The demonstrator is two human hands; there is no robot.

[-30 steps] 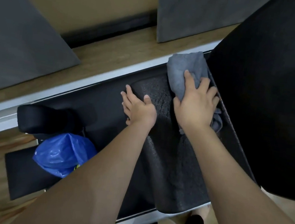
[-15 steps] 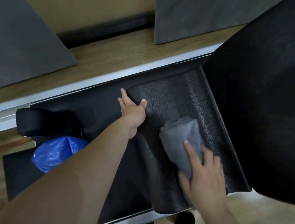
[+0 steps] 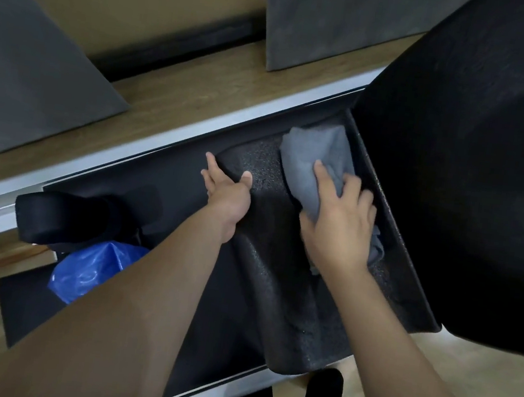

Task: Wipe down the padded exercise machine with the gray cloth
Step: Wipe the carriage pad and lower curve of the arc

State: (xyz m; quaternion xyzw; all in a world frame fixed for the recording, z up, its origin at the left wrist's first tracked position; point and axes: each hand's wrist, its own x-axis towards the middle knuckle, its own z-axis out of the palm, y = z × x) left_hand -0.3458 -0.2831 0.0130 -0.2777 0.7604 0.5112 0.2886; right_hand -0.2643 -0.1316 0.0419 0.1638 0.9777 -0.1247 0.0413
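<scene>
The black padded seat (image 3: 280, 283) of the exercise machine lies below me, its textured surface running from centre to lower right. A tall black back pad (image 3: 476, 165) rises at the right. The gray cloth (image 3: 315, 158) is bunched on the seat's far end, close to the back pad. My right hand (image 3: 340, 221) presses flat on the cloth, fingers spread and pointing away from me. My left hand (image 3: 225, 190) rests on the seat's left edge, fingers straight and thumb on the pad. Part of the cloth is hidden under my right palm.
A blue plastic bag (image 3: 93, 270) lies on the machine's black base at the lower left, beside a black roller pad (image 3: 63, 217). A white metal rail (image 3: 162, 140) runs along the wooden floor behind. Dark gray panels (image 3: 31, 77) lean against the wall.
My right hand has pushed the cloth from the seat's near end back up to the far end by the back pad. My left hand has stayed on the seat's left edge.
</scene>
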